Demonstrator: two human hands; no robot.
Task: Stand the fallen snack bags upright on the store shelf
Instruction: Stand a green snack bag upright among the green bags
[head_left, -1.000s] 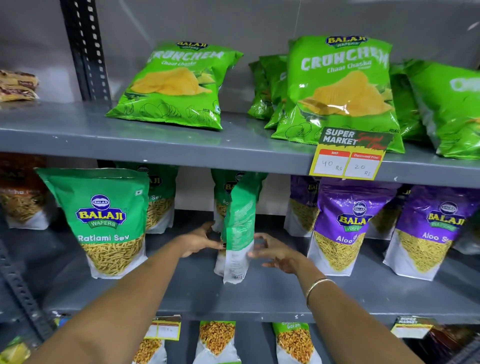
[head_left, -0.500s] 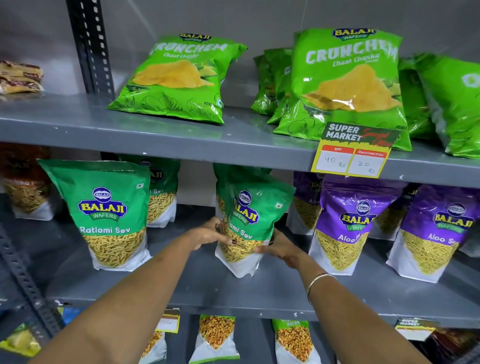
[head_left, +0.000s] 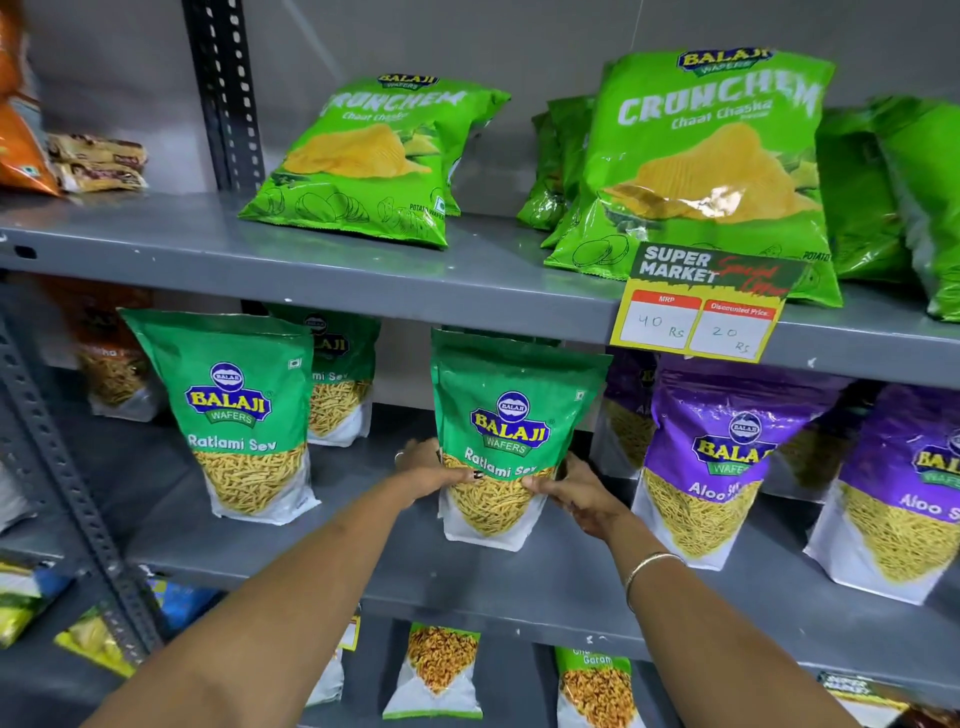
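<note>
A green Ratlami Sev bag (head_left: 511, 431) stands upright on the middle shelf (head_left: 519, 577), its front facing me. My left hand (head_left: 426, 473) grips its left side and my right hand (head_left: 576, 493) grips its right side, thumbs on the front. Another green bag sits right behind it, mostly hidden. A second Ratlami Sev bag (head_left: 239, 415) stands upright to the left, with one more (head_left: 340, 384) behind that. On the top shelf a light green Crunchem bag (head_left: 374, 161) lies tilted back on its own.
Purple Aloo Sev bags (head_left: 727, 457) stand close to the right of my right hand. More Crunchem bags (head_left: 711, 166) lean on the top shelf behind a price tag (head_left: 701, 306). A slotted metal upright (head_left: 67, 483) runs down the left. Snack bags fill the lower shelf (head_left: 441, 670).
The green bag has turned from edge-on to front-facing and now stands straighter between my hands. My view has shifted a little closer and lower.
</note>
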